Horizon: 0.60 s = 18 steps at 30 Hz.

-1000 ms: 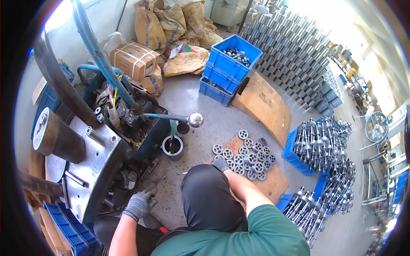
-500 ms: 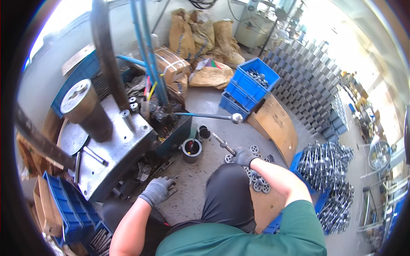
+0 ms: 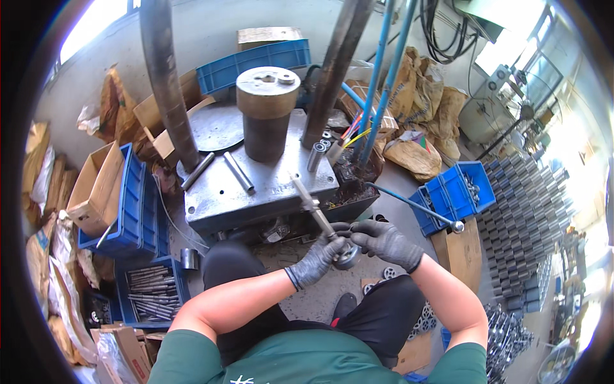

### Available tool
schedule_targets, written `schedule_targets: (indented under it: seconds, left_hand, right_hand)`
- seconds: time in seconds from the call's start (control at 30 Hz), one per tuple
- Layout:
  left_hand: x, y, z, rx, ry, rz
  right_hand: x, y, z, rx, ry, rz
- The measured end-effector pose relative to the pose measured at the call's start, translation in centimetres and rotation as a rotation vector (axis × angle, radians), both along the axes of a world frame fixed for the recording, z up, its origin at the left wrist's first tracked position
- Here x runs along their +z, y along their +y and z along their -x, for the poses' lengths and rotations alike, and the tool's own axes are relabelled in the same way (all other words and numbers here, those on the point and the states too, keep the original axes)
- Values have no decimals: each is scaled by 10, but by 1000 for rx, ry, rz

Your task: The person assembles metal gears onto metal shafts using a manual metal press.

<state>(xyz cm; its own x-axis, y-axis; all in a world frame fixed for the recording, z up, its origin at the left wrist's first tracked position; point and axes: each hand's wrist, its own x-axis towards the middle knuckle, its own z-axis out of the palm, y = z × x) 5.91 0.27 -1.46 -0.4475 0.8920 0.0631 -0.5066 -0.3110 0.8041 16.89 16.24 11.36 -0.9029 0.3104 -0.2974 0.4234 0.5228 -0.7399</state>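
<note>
A metal shaft (image 3: 313,206) slants up and away from my hands, over the front edge of the press table. Around its lower part my left hand (image 3: 318,261) is closed. A round metal wheel-like part (image 3: 347,257) shows at the shaft's lower end, just under my left fingers. My right hand (image 3: 391,243) meets the left one there, its fingers drawn together beside the shaft's end. What those fingers pinch is hidden. Both hands wear grey gloves.
On the steel press table (image 3: 211,208) stand a thick dark cylinder (image 3: 265,137) and short metal tubes (image 3: 238,173). Two dark columns rise from it. A blue-handled lever with a ball end (image 3: 456,226) juts out at right. Blue bins (image 3: 453,192) and stacked metal cylinders (image 3: 521,217) lie beyond.
The view has swung left toward the press table. My right hand has brought the shaft in from the right. My left hand, formerly empty, now grips it.
</note>
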Motion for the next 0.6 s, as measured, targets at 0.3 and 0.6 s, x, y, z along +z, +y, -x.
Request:
schedule_targets:
  seconds: [0.3,0.6]
  left_hand:
    - [2,-37,4,70,-410,198]
    - [-6,-33,22,227,-620,430]
  right_hand:
    - [132,27,-33,206,218,-1089]
    - [119,89,-64,21,-163,-877]
